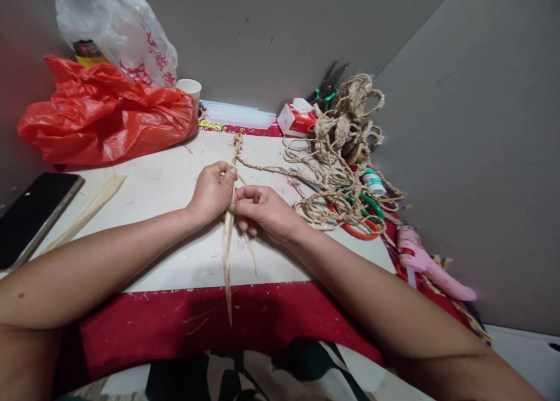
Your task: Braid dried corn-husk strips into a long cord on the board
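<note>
One white board (166, 194). One red bag (118, 115); one translucent bag (118, 25), red characters (154, 46) unreadable. One rope heap (343, 136). Left hand (213, 188) pinched on one braid (237, 147), mid-board; right hand (266, 211) pinched on one pale strip (227, 246) just below. One tissue pack (297, 118), label (302, 125) too small.

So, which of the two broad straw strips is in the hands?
The middle strip, its pointed tip showing against the red cloth; the other strip lies at left beside the phone.
</note>
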`<state>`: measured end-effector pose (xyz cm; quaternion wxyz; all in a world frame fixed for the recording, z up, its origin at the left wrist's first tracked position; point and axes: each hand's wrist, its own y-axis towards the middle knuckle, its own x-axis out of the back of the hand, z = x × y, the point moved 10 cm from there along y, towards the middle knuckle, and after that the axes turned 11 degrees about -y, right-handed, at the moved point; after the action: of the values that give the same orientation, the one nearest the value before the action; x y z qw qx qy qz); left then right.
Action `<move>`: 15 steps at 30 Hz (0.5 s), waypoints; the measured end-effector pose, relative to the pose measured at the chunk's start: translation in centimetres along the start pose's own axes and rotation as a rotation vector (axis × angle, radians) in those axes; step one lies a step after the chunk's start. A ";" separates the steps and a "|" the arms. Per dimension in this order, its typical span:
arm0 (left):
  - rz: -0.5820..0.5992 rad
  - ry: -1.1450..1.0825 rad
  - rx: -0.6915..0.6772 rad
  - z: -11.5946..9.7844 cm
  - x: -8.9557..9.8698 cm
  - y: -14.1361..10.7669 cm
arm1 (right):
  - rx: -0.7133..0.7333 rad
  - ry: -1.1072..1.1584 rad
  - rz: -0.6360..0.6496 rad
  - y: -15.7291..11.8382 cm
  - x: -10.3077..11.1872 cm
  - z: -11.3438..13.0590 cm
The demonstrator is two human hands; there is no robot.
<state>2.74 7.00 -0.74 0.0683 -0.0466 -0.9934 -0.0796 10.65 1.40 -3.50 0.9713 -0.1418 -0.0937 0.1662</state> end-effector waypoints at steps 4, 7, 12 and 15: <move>-0.014 -0.005 0.016 -0.3 0.3 -0.1 | -0.026 0.058 0.067 0.0 -0.2 -0.4; -0.003 -0.111 0.118 0.3 0.2 -0.4 | -0.011 0.044 0.064 -0.1 0.1 -0.1; -0.020 -0.174 0.131 -0.1 0.3 -0.4 | 0.035 0.054 -0.023 -0.2 1.0 0.6; -0.037 -0.143 0.111 0.0 0.5 -0.4 | 0.048 0.029 -0.028 -0.2 0.8 0.6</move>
<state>2.22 6.69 -0.72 -0.0016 -0.0300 -0.9993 -0.0221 11.31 1.69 -2.79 0.9780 -0.1193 -0.0773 0.1528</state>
